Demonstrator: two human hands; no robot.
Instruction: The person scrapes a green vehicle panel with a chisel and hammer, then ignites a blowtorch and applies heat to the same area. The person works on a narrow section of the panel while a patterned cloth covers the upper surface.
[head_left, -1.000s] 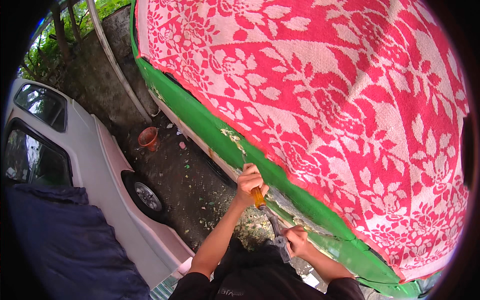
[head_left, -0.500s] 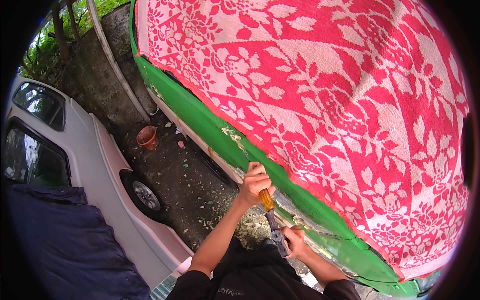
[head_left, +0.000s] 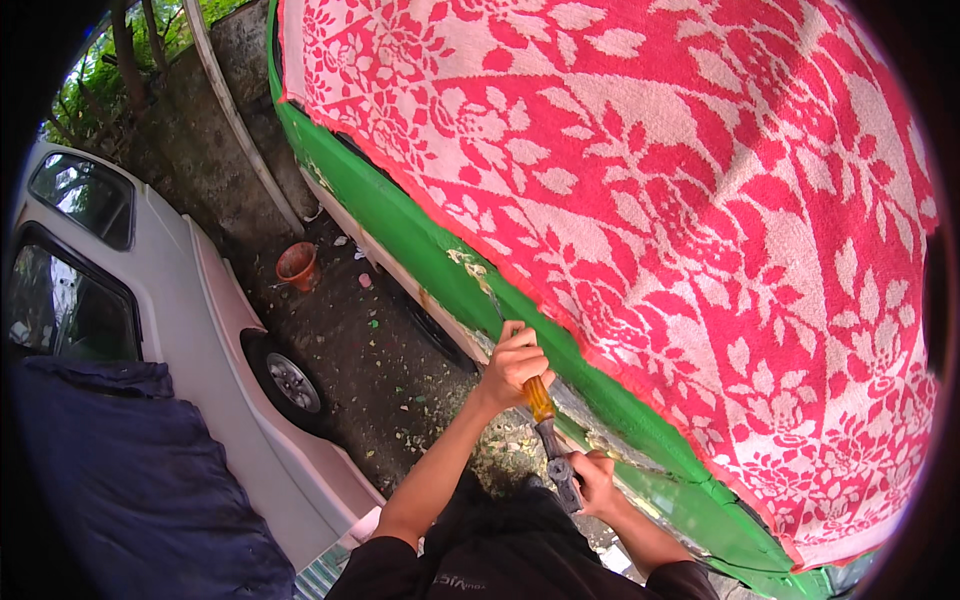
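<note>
My left hand point(head_left: 515, 366) is wrapped around a screwdriver-like tool with an amber handle point(head_left: 540, 400). Its thin metal shaft point(head_left: 497, 305) points up and left onto the side of a green car point(head_left: 420, 240), by a patch of chipped, pale filler point(head_left: 465, 265). Closed on a dark grey metal tool point(head_left: 562, 472), my right hand point(head_left: 595, 483) is lower and to the right. The grey tool's upper end lines up with the butt of the amber handle; whether they touch, I cannot tell. Its exact kind does not show.
A red and pink floral cloth point(head_left: 640, 200) covers the green car's top. At left stands a pale car point(head_left: 190, 290) with a dark blue cloth point(head_left: 130, 480) over it. An orange-brown pot point(head_left: 297, 267) stands on the ground between them, near a wall point(head_left: 240, 120). Paint flakes litter the ground point(head_left: 400, 400).
The view has shifted slightly. Both hands keep their grips in nearly the same place against the green car.
</note>
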